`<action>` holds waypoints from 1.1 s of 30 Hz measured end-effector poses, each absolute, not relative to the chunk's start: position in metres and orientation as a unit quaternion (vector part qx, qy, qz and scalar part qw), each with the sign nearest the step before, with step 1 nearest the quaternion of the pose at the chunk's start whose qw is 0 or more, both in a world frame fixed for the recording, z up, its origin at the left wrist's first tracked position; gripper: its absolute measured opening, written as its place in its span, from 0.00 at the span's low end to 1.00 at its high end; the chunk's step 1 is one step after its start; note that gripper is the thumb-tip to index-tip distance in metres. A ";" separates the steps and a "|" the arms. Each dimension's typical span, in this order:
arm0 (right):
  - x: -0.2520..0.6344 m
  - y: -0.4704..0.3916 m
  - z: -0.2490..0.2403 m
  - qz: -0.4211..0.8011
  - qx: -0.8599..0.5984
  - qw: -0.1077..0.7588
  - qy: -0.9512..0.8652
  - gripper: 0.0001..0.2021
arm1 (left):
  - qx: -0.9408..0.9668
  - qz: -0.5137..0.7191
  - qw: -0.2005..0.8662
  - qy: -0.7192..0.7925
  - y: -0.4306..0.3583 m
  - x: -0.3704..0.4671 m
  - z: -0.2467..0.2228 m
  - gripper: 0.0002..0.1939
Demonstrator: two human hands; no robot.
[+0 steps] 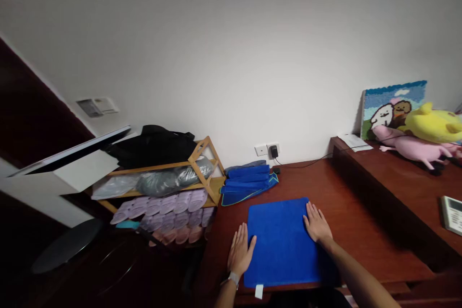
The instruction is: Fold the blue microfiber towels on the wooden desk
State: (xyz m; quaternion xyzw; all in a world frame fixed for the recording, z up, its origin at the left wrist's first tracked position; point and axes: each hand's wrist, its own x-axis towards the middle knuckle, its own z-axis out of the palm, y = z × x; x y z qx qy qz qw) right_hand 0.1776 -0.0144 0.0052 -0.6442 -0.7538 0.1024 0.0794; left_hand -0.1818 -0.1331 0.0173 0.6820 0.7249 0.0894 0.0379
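Observation:
A blue cloth (279,243) lies spread flat on the reddish-brown desk (355,231), a white tag (259,291) sticking out at its near left corner. Along the cloth's left edge rests my left hand (241,250), fingers stretched out and thumb on the fabric. My right hand (318,224) lies flat at the far right edge, its fingers extended and its thumb on the cloth. Neither hand grips anything. Behind the cloth, against the wall, sits a pile of folded blue cloths (249,178), one with a yellow-green edge.
A wooden rack (209,168) with several lilac and pink slippers (173,204) and a black bag (155,147) stands at left. A plugged-in black adapter (274,151) trails a cable. Plush toys (411,147) and a dog picture (393,106) occupy the raised surface at right.

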 end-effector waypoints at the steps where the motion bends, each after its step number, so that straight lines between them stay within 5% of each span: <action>1: 0.177 -0.014 0.008 0.102 -0.646 0.075 -0.753 0.35 | 0.680 0.087 0.043 0.727 -0.133 -0.180 0.019 0.41; 26: 0.189 -0.101 0.005 0.130 -0.639 0.118 -0.749 0.35 | 0.656 0.066 0.088 0.747 -0.114 -0.186 0.027 0.43; 33: 0.188 -0.105 0.017 0.142 -0.643 0.106 -0.745 0.36 | 0.721 0.097 0.052 0.684 -0.102 -0.062 0.038 0.39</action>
